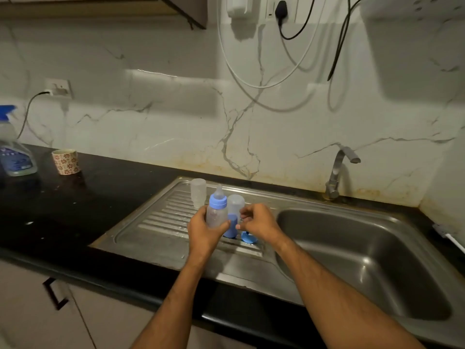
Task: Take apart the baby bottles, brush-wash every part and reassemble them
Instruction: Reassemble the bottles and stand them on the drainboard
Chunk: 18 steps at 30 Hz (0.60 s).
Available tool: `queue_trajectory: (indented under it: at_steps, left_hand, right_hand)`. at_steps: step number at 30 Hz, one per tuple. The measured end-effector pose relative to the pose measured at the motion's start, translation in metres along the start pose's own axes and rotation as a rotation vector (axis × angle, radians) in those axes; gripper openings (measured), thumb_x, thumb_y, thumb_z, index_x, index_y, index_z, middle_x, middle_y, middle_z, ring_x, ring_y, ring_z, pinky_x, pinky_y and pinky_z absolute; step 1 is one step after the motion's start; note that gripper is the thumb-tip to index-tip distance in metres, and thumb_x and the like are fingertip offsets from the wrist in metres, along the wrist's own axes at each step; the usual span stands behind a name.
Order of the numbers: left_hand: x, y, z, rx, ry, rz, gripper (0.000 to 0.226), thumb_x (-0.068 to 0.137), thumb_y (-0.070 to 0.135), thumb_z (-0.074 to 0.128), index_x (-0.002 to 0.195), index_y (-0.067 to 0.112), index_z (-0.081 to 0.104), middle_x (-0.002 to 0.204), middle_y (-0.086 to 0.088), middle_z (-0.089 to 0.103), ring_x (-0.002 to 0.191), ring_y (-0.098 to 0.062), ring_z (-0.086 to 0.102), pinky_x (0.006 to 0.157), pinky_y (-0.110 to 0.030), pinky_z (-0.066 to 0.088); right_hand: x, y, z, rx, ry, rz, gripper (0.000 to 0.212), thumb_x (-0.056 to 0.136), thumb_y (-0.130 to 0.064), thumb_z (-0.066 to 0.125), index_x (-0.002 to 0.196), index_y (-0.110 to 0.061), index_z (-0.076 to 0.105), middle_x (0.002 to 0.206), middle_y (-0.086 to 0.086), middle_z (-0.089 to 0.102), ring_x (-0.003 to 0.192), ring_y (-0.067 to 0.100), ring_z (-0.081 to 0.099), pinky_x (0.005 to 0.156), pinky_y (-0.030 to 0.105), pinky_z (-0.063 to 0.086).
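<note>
Nearest, two bare forearms reaching over the black counter edge [75, 268] to the steel drainboard [156, 222]. Left hand [203, 230] wrapped around the body of a clear baby bottle [216, 214], thumb across its front, blue collar [218, 201] and teat [219, 191] in place on top. Right hand [259, 222] just beside it, fingers loosely curled; pinching anything or not, impossible to tell. Between and behind the hands, a second bottle [233, 222] standing on the drainboard, blue low down, clear cap above; a loose blue ring [249, 238] close by, partly hidden. Farther back, a clear cap [198, 191] upright. Beyond: sink basin [364, 260], tap [338, 172], floral cup [66, 161], spray bottle [15, 152].

Risks, probably: right wrist knocking the standing bottle over; wet plastic slipping in the grip during unscrewing; ring rolling into the basin.
</note>
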<state>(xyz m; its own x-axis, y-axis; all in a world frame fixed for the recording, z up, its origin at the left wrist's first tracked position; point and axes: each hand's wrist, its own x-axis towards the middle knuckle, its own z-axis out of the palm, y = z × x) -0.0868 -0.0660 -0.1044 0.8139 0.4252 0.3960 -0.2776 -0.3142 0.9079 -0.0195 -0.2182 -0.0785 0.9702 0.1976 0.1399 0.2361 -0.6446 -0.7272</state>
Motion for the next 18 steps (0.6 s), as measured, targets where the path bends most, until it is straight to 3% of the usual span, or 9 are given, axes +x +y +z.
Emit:
queue_trajectory:
  at_steps: [5,11,18]
  left_hand:
    - [0.001,-0.007,-0.016,0.007,0.004,-0.025,0.042,0.071,0.013,0.089,0.102,0.025,0.062,0.091,0.014,0.066,0.084,-0.001,0.065,0.068,-0.012,0.048]
    - [0.002,-0.017,-0.028,0.023,0.014,-0.046,0.042,0.071,0.012,0.088,0.098,0.027,0.060,0.089,0.014,0.065,0.081,0.002,0.063,0.063,-0.008,0.048]
    - [0.002,-0.022,-0.029,0.032,0.013,-0.045,0.042,0.072,0.013,0.088,0.099,0.028,0.059,0.091,0.013,0.065,0.083,0.000,0.064,0.062,-0.008,0.048]
  right_hand:
    - [0.005,-0.007,0.018,-0.096,0.010,-0.048,0.033,0.076,-0.012,0.088,0.105,-0.010,0.072,0.095,0.004,0.073,0.092,0.018,0.069,0.088,0.037,0.059]
    - [0.007,-0.013,0.036,-0.081,0.017,-0.049,0.039,0.072,-0.021,0.091,0.105,-0.013,0.072,0.095,0.002,0.071,0.091,0.017,0.067,0.077,0.029,0.055]
    - [0.005,-0.016,0.046,-0.077,0.081,-0.036,0.023,0.079,-0.015,0.084,0.099,-0.012,0.072,0.090,0.002,0.070,0.083,0.010,0.065,0.062,0.015,0.042]
